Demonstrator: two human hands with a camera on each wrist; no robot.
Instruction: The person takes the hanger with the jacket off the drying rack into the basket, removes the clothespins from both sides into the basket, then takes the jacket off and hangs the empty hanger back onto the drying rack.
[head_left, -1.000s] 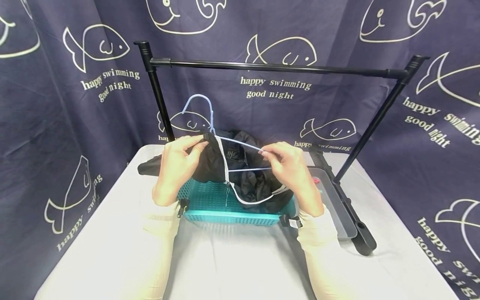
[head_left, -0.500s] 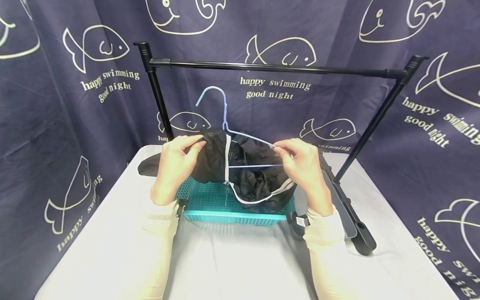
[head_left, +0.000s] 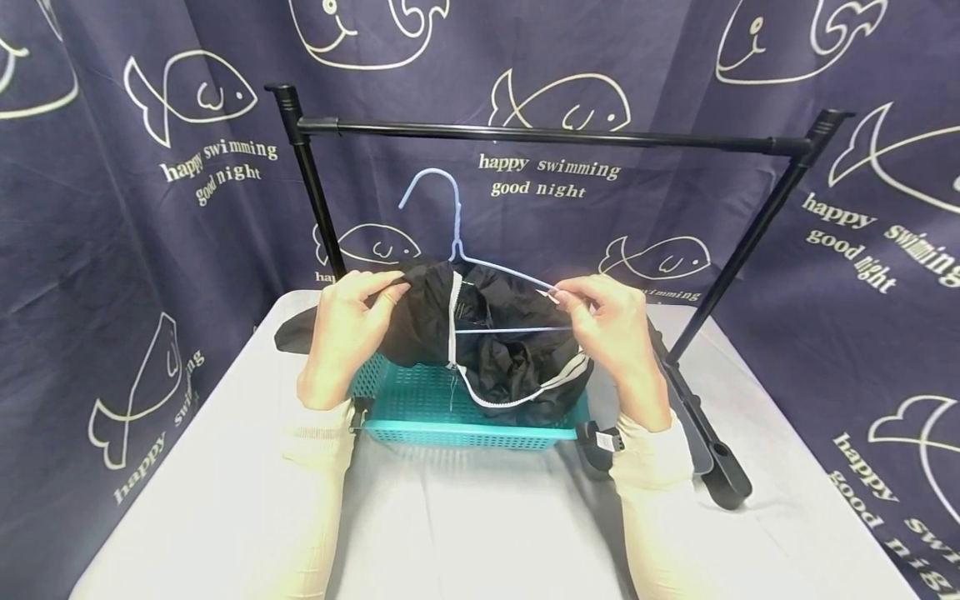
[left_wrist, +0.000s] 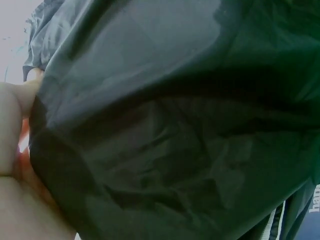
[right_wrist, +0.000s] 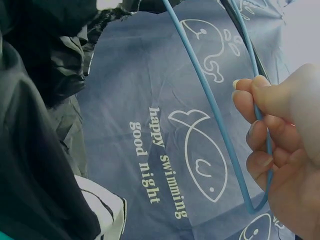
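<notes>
A black jacket [head_left: 420, 325] with a white zipper is held up over a turquoise basket [head_left: 465, 435], its lower folds hanging into it. My left hand [head_left: 348, 329] pinches the jacket's shoulder between thumb and fingers; in the left wrist view the dark cloth [left_wrist: 165, 125] fills most of the picture. My right hand [head_left: 611, 333] grips one sloping arm of a light blue hanger [head_left: 459, 212], near its end. In the right wrist view the fingers curl round the hanger's wire [right_wrist: 220, 125]. The hanger's hook stands upright above the collar, and its left arm is hidden inside the jacket.
A black garment rack [head_left: 555, 133] spans the back of the white table [head_left: 480, 525], its bar above the hanger hook. The rack's foot [head_left: 723, 483] and a grey tray [head_left: 701, 454] lie at the right. A dark blue fish-print curtain [head_left: 217, 275] surrounds the table.
My right hand has moved right with the hanger, whose hook has risen and shifted right, turning more upright. The left hand keeps its pinch on the jacket in nearly the same place.
</notes>
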